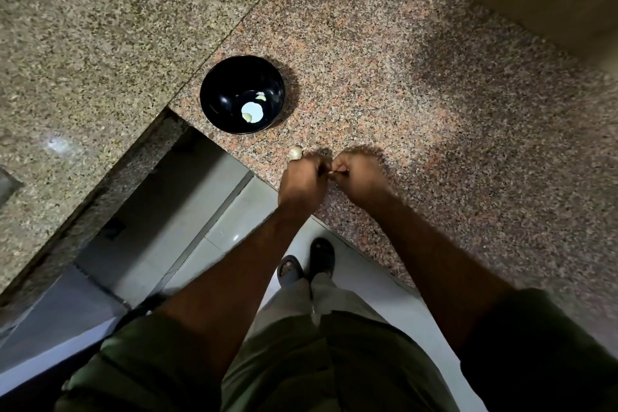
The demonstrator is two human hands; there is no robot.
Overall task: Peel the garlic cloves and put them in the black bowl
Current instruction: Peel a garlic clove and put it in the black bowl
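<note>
Both hands meet knuckle to knuckle just above the near edge of the speckled granite worktop (434, 104), the left hand (302, 182) and the right hand (359, 179) each curled tight, with a sliver of something pale pinched where their fingertips come together; it is most likely a garlic clove being skinned, though the fingers hide nearly all of it. A garlic piece still in its papery skin (296, 153) lies on the worktop just beyond the left hand's knuckles, close to touching them. The black bowl (214, 90) stands farther back and a little left, near the worktop's corner, with two peeled cloves (247, 117) inside next to a bright reflected spot of light. The step in hand looks to be stripping the skin, and it goes best if one hand anchors the clove by its root end while the other's thumbnail lifts the skin at the tip and draws it off in one long strip, not in flakes. Working low over the worktop and away from its edge would keep a slipped clove from falling to the tiled floor (234, 211) below. Skin scraps belong on the stone, not in the bowl, and the reach to the bowl should pass clear of the unpeeled piece.
</note>
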